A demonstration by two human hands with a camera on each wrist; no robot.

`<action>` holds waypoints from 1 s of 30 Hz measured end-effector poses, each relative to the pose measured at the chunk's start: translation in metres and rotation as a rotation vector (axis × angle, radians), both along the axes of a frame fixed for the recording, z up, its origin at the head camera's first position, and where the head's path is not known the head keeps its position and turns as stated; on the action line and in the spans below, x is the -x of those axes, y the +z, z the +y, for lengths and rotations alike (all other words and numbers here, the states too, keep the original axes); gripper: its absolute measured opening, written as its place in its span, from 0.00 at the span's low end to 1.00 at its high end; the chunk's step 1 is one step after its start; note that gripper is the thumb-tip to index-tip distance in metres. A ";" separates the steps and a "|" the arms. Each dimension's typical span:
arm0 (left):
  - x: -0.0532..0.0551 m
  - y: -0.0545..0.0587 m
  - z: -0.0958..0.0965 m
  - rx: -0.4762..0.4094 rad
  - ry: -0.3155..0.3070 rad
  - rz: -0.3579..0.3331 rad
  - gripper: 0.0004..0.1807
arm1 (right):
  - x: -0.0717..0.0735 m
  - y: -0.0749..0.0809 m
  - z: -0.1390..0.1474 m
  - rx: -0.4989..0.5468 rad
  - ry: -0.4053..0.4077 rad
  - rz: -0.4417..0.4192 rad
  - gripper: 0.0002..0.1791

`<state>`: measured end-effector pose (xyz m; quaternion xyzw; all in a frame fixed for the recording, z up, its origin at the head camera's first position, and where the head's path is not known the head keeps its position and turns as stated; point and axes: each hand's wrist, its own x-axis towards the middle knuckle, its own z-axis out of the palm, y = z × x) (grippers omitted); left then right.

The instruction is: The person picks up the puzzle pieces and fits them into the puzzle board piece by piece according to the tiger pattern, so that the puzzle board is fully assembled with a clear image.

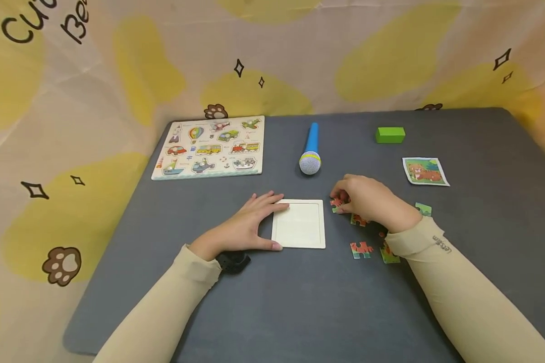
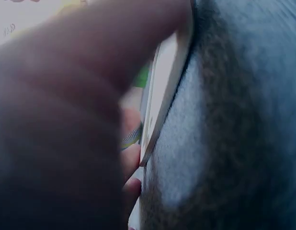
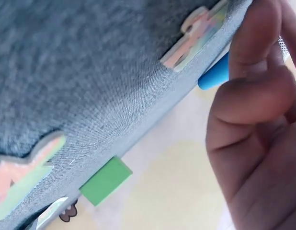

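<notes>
In the head view, a white square puzzle tray lies flat at mid-table. My left hand rests at its left side, fingers spread and fairly straight, thumb touching the near left corner. The left wrist view catches the tray's edge beside the fingers. Right of the tray, my right hand pinches a red and green jigsaw piece between thumb and fingers, at or just above the table. Another jigsaw piece lies partly under that hand. The right wrist view shows curled fingers; the pinched piece is hidden there.
Loose jigsaw pieces lie nearby: a red one, a green one by the right sleeve and another green one. Farther back are a vehicle board, a toy microphone, a green block and a bear picture card.
</notes>
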<state>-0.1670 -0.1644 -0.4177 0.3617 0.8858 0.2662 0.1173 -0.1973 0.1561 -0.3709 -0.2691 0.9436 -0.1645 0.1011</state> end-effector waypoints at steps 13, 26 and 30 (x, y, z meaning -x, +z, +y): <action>-0.002 -0.003 0.001 0.032 0.025 0.029 0.53 | -0.005 0.007 -0.005 0.151 -0.009 -0.079 0.12; 0.000 -0.002 0.003 0.024 0.035 0.073 0.58 | -0.024 0.017 -0.028 0.301 0.050 -0.127 0.08; 0.000 -0.003 0.003 0.032 0.032 0.066 0.58 | -0.028 0.009 -0.034 0.238 0.074 -0.143 0.11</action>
